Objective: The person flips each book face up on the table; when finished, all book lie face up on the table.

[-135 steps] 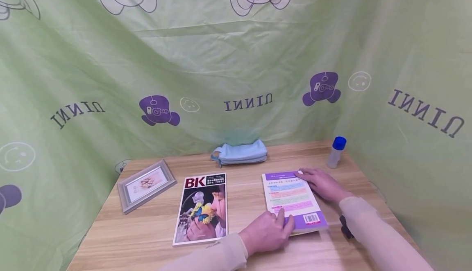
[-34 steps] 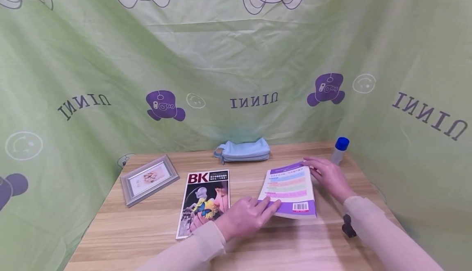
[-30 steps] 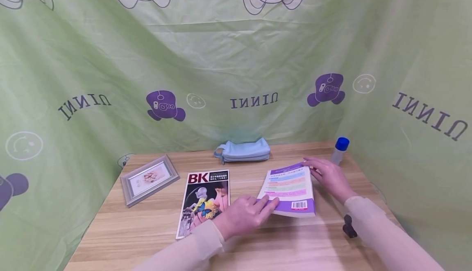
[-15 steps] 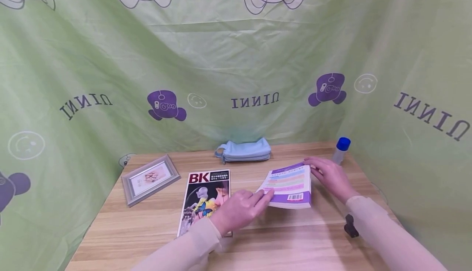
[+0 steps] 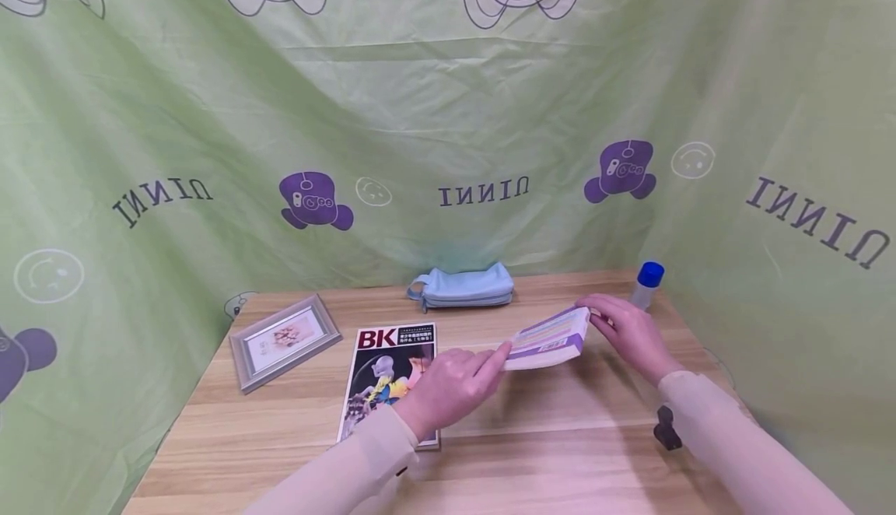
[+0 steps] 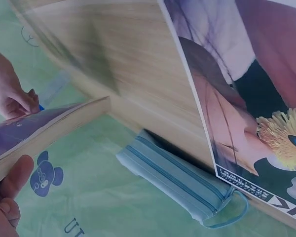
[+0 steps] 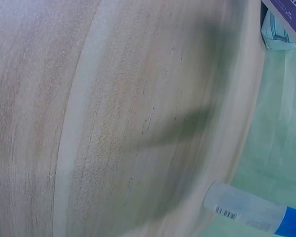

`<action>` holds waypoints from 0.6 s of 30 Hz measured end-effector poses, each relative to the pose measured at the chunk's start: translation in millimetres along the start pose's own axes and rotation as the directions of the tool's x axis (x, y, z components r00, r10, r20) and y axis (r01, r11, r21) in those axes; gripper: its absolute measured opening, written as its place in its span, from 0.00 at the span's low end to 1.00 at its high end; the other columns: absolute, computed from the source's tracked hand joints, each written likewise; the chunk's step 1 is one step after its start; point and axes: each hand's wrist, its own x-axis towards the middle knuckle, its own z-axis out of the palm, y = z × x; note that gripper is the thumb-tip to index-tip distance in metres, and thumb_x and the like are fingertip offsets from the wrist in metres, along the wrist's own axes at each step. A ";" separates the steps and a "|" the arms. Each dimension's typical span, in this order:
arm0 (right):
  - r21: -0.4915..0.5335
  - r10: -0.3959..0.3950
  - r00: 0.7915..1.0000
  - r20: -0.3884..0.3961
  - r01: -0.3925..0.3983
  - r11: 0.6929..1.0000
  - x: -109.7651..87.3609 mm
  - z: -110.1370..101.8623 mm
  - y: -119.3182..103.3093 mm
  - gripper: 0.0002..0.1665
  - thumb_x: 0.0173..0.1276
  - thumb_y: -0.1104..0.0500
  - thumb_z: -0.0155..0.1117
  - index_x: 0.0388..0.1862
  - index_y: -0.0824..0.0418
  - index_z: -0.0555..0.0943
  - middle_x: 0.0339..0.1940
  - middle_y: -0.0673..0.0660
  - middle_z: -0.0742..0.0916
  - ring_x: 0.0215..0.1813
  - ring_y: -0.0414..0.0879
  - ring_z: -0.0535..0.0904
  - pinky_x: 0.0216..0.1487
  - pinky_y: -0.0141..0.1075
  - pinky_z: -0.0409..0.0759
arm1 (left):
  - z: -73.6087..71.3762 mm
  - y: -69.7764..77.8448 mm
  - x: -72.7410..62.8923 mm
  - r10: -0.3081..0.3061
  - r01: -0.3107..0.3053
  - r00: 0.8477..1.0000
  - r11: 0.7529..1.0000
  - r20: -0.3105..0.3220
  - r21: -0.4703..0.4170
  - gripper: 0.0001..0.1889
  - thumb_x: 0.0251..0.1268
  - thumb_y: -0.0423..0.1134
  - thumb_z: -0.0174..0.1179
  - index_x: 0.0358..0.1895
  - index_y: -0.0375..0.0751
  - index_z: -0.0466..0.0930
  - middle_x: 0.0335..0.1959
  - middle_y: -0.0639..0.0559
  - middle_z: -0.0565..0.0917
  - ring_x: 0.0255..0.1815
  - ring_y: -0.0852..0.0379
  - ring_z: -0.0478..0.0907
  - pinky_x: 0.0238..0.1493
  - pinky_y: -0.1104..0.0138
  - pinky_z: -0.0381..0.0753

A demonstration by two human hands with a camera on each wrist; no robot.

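Note:
A thick purple-and-white paperback book (image 5: 549,341) is held above the table, tilted so its back cover with the barcode appears foreshortened. My left hand (image 5: 453,384) pinches its near left corner, and in the left wrist view the thumb (image 6: 18,173) presses against the page edges. On the far right corner, my right hand (image 5: 628,338) grips with its fingers; part of that grip is hidden behind the book. Under my left forearm lies a BK book (image 5: 381,367) with a butterfly on its cover, partly covered. Only a corner of the purple book (image 7: 292,17) enters the right wrist view.
A light blue pencil case (image 5: 465,287) lies at the table's back edge. The blue-capped bottle (image 5: 645,285) stands at the back right, close behind my right hand. At the left is a silver picture frame (image 5: 285,341). Green cloth (image 5: 392,110) hangs behind the wooden table (image 5: 546,445).
The purple book has risen from the table and its near edge has tilted up. My left hand has moved up and left with it; my right hand keeps the far right corner.

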 end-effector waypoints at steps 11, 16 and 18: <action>0.014 -0.022 1.000 -0.017 0.022 1.000 1.2 -0.7 -2.0 0.24 0.67 0.72 0.73 0.60 0.57 0.85 0.56 0.54 0.88 0.47 0.48 0.86 0.41 0.46 0.87 | -1.0 -3.0 1.7 -0.106 0.105 0.994 0.993 -0.034 -0.045 0.15 0.82 0.40 0.50 0.51 0.35 0.85 0.31 0.54 0.88 0.21 0.64 0.82 0.24 0.71 0.83; 0.019 -0.010 1.000 -0.025 0.010 1.000 1.1 -1.7 -3.9 0.22 0.67 0.69 0.74 0.58 0.56 0.86 0.54 0.52 0.88 0.45 0.45 0.84 0.41 0.43 0.85 | -1.9 -4.6 1.7 -0.185 0.183 0.983 0.978 -0.009 -0.095 0.13 0.74 0.39 0.61 0.52 0.34 0.83 0.31 0.52 0.89 0.22 0.62 0.84 0.24 0.69 0.84; 0.022 -0.007 1.000 -0.025 0.007 1.000 1.0 -2.1 -4.3 0.21 0.68 0.69 0.73 0.58 0.56 0.85 0.52 0.52 0.88 0.43 0.43 0.83 0.40 0.42 0.84 | -1.9 -5.0 1.7 -0.216 0.214 0.976 0.969 -0.005 -0.122 0.15 0.70 0.38 0.65 0.54 0.34 0.83 0.33 0.51 0.89 0.24 0.60 0.85 0.24 0.68 0.85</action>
